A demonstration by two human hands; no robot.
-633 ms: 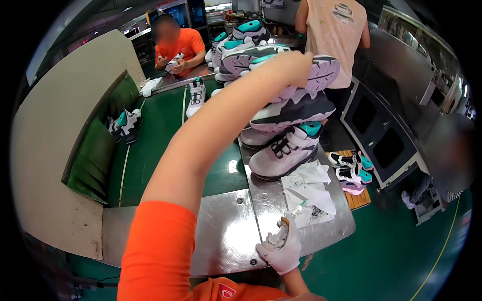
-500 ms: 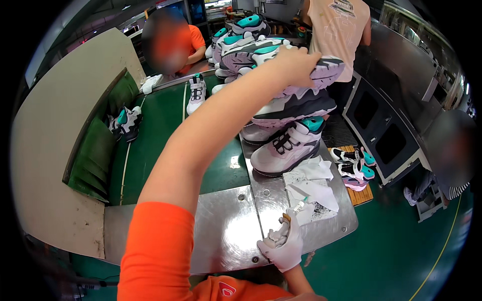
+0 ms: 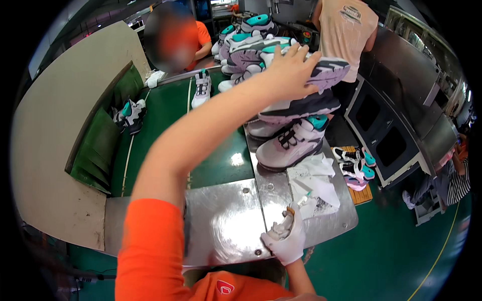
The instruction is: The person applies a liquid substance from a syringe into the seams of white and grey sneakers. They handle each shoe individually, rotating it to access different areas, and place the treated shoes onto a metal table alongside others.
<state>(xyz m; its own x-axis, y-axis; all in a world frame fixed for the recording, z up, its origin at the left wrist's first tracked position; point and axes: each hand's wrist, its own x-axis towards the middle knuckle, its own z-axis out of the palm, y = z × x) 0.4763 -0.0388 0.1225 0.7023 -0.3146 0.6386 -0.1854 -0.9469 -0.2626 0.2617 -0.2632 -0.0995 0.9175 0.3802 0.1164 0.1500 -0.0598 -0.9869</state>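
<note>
Left hand (image 3: 291, 70), seemingly on sneaker (image 3: 321, 70)
</note>
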